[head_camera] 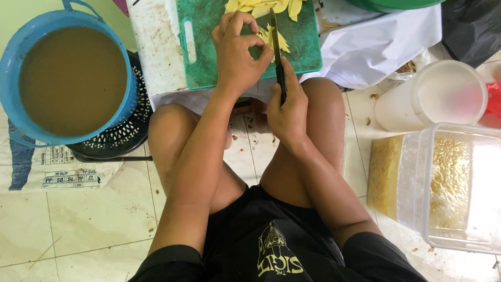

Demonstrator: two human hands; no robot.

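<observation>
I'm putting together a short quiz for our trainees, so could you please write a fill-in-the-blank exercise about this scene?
1. The right hand holds a ____ with its blade over the board.
2. The left hand steadies yellow strips on a cutting board whose colour is ____.
3. The blue bucket at the person's left holds a ____ liquid.
4. The clear container at the person's right lies on the ____.

Missing words: knife; green; brown; floor
</observation>
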